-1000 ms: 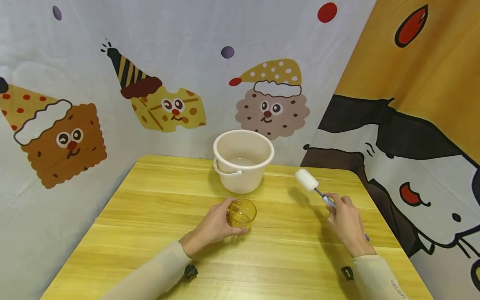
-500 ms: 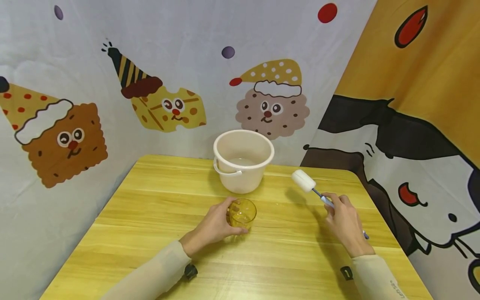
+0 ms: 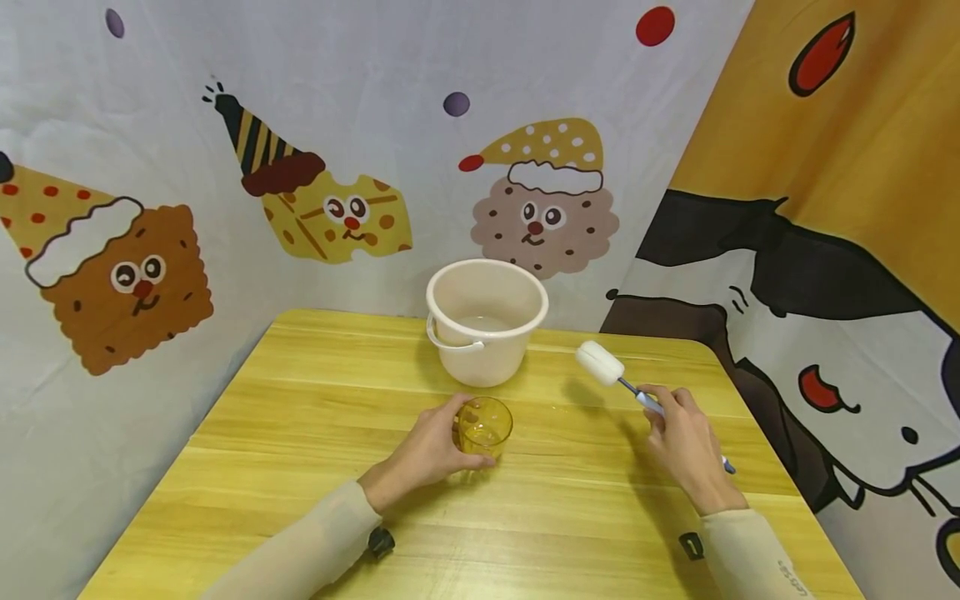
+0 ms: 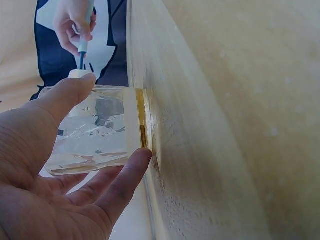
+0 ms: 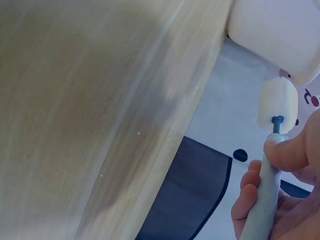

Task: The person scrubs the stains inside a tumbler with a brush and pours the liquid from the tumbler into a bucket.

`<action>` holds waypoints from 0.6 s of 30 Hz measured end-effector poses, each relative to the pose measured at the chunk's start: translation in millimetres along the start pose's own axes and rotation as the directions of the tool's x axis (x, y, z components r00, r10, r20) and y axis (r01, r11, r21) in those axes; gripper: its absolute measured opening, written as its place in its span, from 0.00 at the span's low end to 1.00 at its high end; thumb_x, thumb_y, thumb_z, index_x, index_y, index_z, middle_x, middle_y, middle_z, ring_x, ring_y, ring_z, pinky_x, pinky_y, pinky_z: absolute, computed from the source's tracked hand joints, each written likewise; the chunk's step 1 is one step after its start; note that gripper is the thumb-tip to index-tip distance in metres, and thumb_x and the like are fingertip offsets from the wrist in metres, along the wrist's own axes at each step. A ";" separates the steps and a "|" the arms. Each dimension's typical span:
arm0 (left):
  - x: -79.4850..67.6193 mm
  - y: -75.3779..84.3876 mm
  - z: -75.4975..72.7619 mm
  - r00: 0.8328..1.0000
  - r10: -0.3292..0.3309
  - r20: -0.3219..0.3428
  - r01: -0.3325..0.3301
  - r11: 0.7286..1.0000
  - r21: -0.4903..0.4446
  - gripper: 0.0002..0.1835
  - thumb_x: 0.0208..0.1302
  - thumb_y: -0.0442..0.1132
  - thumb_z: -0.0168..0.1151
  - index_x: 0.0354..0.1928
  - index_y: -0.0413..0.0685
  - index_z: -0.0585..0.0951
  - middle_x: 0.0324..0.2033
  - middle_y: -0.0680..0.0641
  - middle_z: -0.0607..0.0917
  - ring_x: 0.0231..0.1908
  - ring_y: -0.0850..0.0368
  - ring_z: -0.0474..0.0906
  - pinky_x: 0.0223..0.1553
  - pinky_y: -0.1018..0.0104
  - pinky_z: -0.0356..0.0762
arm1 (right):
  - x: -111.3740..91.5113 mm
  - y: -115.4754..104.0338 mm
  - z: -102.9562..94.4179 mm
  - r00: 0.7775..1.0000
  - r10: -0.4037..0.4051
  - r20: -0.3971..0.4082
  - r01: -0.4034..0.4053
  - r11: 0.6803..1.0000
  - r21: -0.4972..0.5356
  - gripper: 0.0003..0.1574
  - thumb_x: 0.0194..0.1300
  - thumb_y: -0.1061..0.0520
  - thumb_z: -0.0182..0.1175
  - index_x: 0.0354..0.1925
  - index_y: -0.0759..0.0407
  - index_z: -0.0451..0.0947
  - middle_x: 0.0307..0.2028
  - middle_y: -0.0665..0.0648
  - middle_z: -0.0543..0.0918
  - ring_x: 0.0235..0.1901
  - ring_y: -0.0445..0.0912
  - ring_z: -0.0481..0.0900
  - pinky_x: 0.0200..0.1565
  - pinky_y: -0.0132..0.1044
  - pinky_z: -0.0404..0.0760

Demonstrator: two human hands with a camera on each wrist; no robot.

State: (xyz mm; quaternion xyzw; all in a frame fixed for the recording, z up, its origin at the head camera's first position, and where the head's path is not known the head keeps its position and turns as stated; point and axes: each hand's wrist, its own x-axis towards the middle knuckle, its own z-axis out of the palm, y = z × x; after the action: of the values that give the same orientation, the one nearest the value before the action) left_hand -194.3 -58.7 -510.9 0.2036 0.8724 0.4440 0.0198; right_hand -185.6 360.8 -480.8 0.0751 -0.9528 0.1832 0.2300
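An amber see-through glass (image 3: 487, 427) stands upright on the table in front of the bucket. My left hand (image 3: 423, 450) holds it from the left, with thumb and fingers around its side; the left wrist view shows the glass (image 4: 95, 131) between them. To the right, my right hand (image 3: 688, 446) grips the pale blue handle of a sponge bottle brush (image 3: 600, 363). Its white sponge head points up and to the left, above the table, apart from the glass. In the right wrist view the thumb lies along the brush handle (image 5: 265, 195) below the sponge head.
A white bucket (image 3: 486, 354) with its handle hanging down stands at the back middle of the wooden table (image 3: 315, 400). Behind the table hangs a printed cloth (image 3: 360, 50) with cartoon figures. A few small drops show on the tabletop.
The right hand has shifted the brush slightly left, its sponge head coming a little nearer the bucket and glass. The left hand and the glass have stayed in place.
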 end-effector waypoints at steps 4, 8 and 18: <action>0.4 -0.8 0.2 1.000 -0.002 0.002 0.002 1.000 0.003 0.51 0.55 0.50 0.97 0.76 0.43 0.78 0.66 0.36 0.92 0.63 0.41 0.92 0.68 0.42 0.92 | 0.6 -0.6 1.3 1.000 -0.012 -0.010 0.012 1.000 0.002 0.24 0.76 0.71 0.68 0.66 0.59 0.87 0.45 0.70 0.86 0.30 0.56 0.84 0.29 0.51 0.81; 0.0 0.1 -0.3 1.000 -0.003 0.002 0.003 1.000 0.004 0.51 0.55 0.50 0.97 0.76 0.43 0.78 0.66 0.36 0.92 0.64 0.41 0.91 0.68 0.42 0.92 | 1.5 -2.1 1.6 1.000 -0.019 -0.016 0.019 1.000 0.001 0.24 0.77 0.70 0.68 0.66 0.58 0.87 0.45 0.69 0.86 0.30 0.56 0.84 0.30 0.53 0.83; 0.7 -2.2 0.1 1.000 0.013 0.011 -0.013 1.000 -0.002 0.50 0.56 0.51 0.96 0.76 0.43 0.78 0.65 0.35 0.92 0.63 0.40 0.92 0.67 0.40 0.92 | 1.9 -7.6 0.4 0.999 -0.028 -0.016 0.028 1.000 0.004 0.24 0.76 0.71 0.69 0.65 0.56 0.88 0.47 0.66 0.86 0.32 0.56 0.85 0.30 0.52 0.82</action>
State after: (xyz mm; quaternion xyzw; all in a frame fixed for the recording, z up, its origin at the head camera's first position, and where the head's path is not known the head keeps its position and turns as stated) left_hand -195.6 -59.5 -512.6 0.2118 0.8704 0.4440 0.0221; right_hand -185.7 353.5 -477.9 0.0874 -0.9495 0.1825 0.2397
